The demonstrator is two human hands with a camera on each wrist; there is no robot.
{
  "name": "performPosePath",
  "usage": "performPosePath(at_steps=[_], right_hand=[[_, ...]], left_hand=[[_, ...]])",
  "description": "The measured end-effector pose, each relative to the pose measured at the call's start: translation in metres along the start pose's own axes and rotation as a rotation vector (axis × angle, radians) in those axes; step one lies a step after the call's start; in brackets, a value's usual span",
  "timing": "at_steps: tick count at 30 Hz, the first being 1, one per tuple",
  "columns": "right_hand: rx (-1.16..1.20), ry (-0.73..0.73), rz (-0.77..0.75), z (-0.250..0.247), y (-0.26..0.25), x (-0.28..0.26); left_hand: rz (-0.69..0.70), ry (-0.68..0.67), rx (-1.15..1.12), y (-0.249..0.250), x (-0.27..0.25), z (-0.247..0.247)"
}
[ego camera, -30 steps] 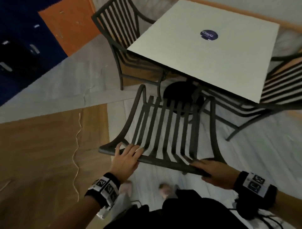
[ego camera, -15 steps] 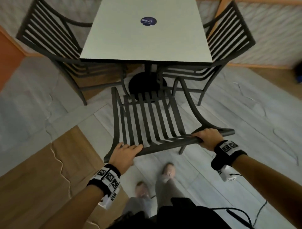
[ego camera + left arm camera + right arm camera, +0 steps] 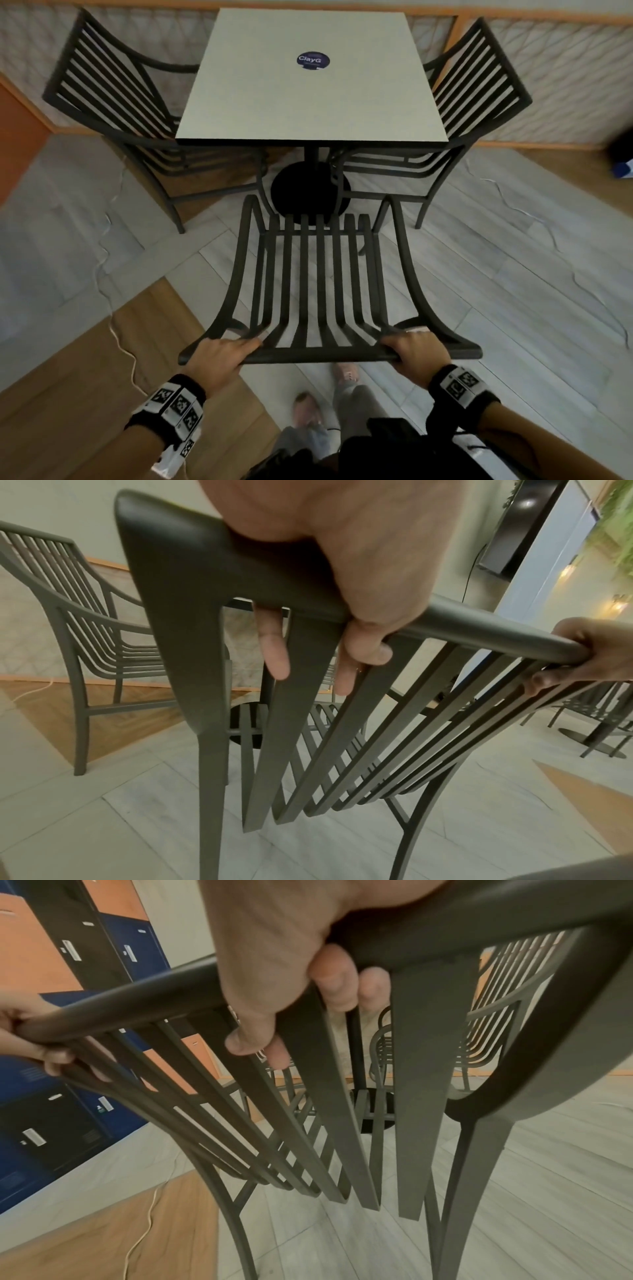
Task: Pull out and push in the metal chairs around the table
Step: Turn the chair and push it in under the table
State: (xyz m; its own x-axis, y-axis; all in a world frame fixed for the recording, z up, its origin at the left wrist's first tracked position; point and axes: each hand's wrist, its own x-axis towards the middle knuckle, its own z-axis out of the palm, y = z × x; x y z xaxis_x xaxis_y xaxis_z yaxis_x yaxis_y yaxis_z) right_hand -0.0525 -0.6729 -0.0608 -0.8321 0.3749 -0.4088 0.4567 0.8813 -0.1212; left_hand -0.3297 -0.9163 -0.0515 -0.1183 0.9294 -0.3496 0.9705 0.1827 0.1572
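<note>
A dark metal slatted chair [image 3: 318,284] stands pulled out on the floor, facing the square white table [image 3: 308,85], its seat clear of the table's near edge. My left hand [image 3: 219,353] grips the left part of the chair's top rail [image 3: 308,588], fingers curled down between the slats. On the right part of the same rail [image 3: 445,928] my right hand [image 3: 414,349] holds on, thumb and fingers wrapped round it.
Two more metal chairs sit tucked at the table's left [image 3: 113,92] and right [image 3: 472,99] sides. The table's black round base [image 3: 308,192] lies just beyond the held chair. A thin white cable [image 3: 113,318] runs along the floor at left. Blue and orange lockers [image 3: 68,1015] stand to the left.
The view has swung round so the chair now faces the table squarely. Both hands keep their hold on the top rail, and the chair sits straight in front of me.
</note>
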Motion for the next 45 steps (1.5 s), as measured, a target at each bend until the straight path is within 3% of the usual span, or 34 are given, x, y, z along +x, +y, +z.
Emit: performPosePath(at_steps=[3, 6, 19, 29, 45], right_hand=[[-0.009, -0.002, -0.005, 0.001, -0.01, 0.008], [-0.01, 0.014, -0.017, -0.007, -0.016, 0.017], [-0.039, 0.028, -0.03, -0.027, -0.015, 0.058], [-0.06, 0.045, -0.04, -0.044, -0.013, 0.088], [-0.108, 0.036, -0.043, -0.082, -0.005, 0.14]], left_hand=[[0.025, 0.002, 0.111, -0.013, -0.003, -0.007], [-0.005, -0.054, 0.073, -0.026, -0.002, -0.003], [-0.044, -0.014, 0.147, -0.065, 0.02, -0.008], [-0.155, -0.06, 0.101, -0.076, 0.04, -0.031], [-0.27, -0.006, -0.044, -0.109, 0.081, -0.052]])
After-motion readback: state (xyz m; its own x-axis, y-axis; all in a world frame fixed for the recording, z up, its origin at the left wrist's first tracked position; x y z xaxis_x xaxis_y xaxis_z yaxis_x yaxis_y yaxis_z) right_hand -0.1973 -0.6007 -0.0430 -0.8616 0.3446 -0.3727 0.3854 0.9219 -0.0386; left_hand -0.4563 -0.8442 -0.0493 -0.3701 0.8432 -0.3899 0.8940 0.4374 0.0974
